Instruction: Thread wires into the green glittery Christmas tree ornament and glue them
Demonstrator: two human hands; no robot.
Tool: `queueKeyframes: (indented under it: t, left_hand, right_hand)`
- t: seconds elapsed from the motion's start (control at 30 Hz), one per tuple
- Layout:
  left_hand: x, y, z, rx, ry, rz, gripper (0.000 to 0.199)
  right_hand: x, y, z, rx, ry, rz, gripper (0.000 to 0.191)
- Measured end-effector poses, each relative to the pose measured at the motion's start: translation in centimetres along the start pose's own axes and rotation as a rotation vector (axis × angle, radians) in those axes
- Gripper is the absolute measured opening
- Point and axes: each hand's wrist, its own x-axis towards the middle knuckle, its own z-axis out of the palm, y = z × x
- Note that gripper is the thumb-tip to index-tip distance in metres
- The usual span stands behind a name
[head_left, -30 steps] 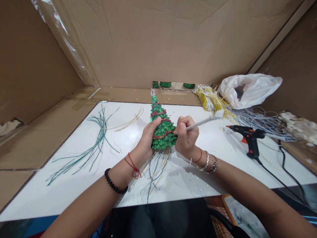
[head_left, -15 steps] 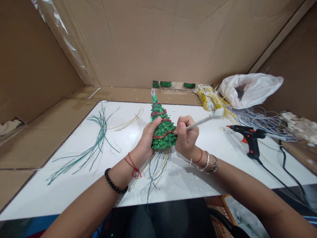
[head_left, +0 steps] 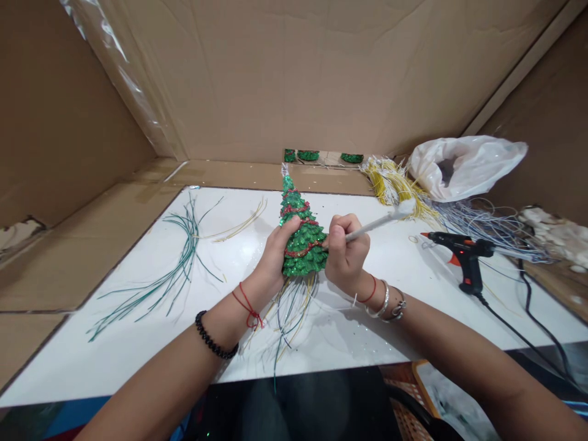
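To the right of the right grip (head_left: 346,251), we see a black glue gun (head_left: 469,263) on the white worktop (head_left: 390,324). Beyond it lie bluish wires (head_left: 487,226), yellow wires (head_left: 390,180) and a crumpled white plastic bag (head_left: 491,162). Left of the left grip (head_left: 275,251), we find loose green wires (head_left: 184,260); cardboard (head_left: 294,79) rises behind.

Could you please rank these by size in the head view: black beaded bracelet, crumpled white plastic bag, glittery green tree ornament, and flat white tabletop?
1. Flat white tabletop
2. Crumpled white plastic bag
3. Glittery green tree ornament
4. Black beaded bracelet
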Motion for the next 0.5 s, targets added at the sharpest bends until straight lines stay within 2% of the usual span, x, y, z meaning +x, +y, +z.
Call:
queueKeyframes:
  t: [0.3,0.5]
  left_hand:
    - [-0.1,0.1,0.1,0.020,-0.010,-0.004,0.030]
    - [0.2,0.8,0.3,-0.101,-0.037,-0.078,0.033]
  right_hand:
    - [0.1,0.4,-0.1,0.004,0.021,0.018,0.021]
    - [0.5,1.2,-0.4,0.020,0.091,0.049,0.025]
